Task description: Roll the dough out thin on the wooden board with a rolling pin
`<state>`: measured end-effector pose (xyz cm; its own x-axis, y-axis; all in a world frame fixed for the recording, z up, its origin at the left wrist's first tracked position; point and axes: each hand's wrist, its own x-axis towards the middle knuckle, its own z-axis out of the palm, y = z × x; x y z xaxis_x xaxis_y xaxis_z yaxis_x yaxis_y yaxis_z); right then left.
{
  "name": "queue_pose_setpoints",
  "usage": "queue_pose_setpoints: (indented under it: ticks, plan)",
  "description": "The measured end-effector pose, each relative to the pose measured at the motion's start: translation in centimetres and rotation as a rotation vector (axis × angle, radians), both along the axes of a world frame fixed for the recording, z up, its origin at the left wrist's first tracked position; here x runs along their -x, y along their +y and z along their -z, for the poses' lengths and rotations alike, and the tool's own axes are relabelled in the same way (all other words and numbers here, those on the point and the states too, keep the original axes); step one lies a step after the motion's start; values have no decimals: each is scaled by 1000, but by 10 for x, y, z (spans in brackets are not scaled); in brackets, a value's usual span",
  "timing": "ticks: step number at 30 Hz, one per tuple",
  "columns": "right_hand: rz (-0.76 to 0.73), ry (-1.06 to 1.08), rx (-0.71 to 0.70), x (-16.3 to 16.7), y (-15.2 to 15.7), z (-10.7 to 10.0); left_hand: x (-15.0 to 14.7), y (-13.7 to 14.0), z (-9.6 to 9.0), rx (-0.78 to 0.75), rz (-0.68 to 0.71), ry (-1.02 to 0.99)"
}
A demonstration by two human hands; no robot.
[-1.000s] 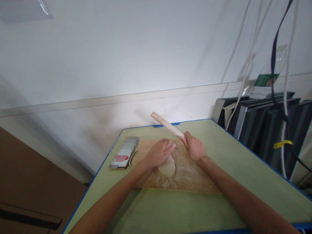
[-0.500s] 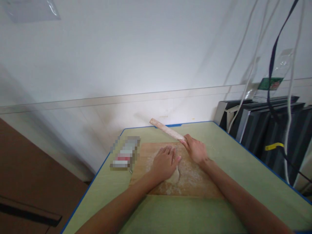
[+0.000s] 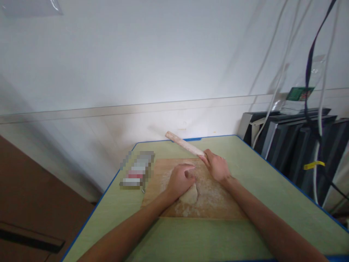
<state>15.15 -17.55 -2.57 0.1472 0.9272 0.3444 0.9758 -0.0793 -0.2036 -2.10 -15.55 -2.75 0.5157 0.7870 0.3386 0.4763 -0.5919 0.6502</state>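
A flat piece of pale dough (image 3: 190,195) lies on a floured wooden board (image 3: 218,203). Over its far left part my left hand (image 3: 181,179) is curled, fingers bent and thumb drawn in, gripping the dough; the fingertips are partly hidden. My right hand (image 3: 217,165) is wrapped round the near end of a flour-dusted wooden rolling pin (image 3: 185,145). The pin is held at a slant above the board's far edge, its free end pointing up and left toward the wall.
The board rests on a green table (image 3: 201,240) with a blue edge. Left of the board lies a blurred-out object (image 3: 137,170). A white wall (image 3: 169,54) stands behind. To the right are dark panels (image 3: 302,142), a plastic bottle (image 3: 300,94) and hanging cables (image 3: 309,72).
My left hand has gone from lying flat on the dough to curling its fingers round it, baring more of the near part. My right hand and the rolling pin stay nearly still.
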Motion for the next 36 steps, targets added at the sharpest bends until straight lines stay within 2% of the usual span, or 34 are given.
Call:
queue_pose_setpoints:
  ticks: [5,10,12,14,17,20,22,25,27,30,36]
  plan:
    - [-3,12,-25,-1,0,2,-5,10,-2,-135,91,-158]
    - [20,8,-39,-2,1,2,-16,33,3,-229,131,-62]
    - [35,13,-39,-2,1,2,-12,33,2,-336,119,-21]
    - [24,10,-36,-1,0,1,-4,27,-8,-511,117,3]
    - [-41,-32,-25,0,-2,-2,13,18,-39,-690,40,60]
    - [-113,-91,9,2,-6,-6,24,23,-67,-639,-150,211]
    - [-132,-131,41,4,-8,-8,29,31,-71,-524,-232,402]
    - [-147,-191,89,5,-8,-10,35,40,-57,-347,-269,692]
    - [-155,-228,114,6,-8,-11,39,42,-45,-292,-245,798]
    - [-127,-250,151,6,-7,-12,41,44,-35,-299,-219,838]
    - [-102,-194,214,5,-7,-18,35,48,-35,-314,-204,846]
